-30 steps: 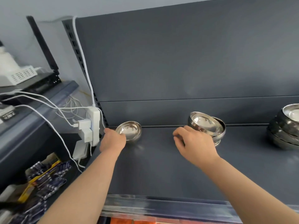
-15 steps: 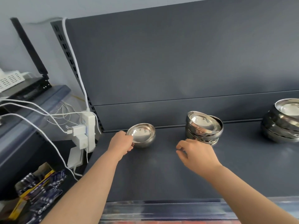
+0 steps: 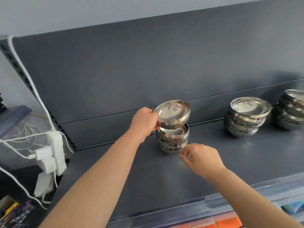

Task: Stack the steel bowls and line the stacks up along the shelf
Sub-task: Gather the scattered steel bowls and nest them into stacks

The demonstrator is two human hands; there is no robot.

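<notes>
Left hand (image 3: 144,120) pinches shiny round steel bowl (image 3: 172,112) by rim, tilted over stack (image 3: 171,140) near back edge of shelf (image 3: 164,178).
Right hand (image 3: 202,157) loose-fingered at stack base, maybe touching; blurred.

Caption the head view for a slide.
Left hand holds a steel bowl over the stack, right hand by its base.

Noted shiny steel bowl (image 3: 172,112), tilted, in the air just above small stack (image 3: 171,142) on grey shelf (image 3: 148,178). Recorded taller stack (image 3: 245,122) further right; edge stack (image 3: 291,112) just beside it, partly cropped.
</notes>
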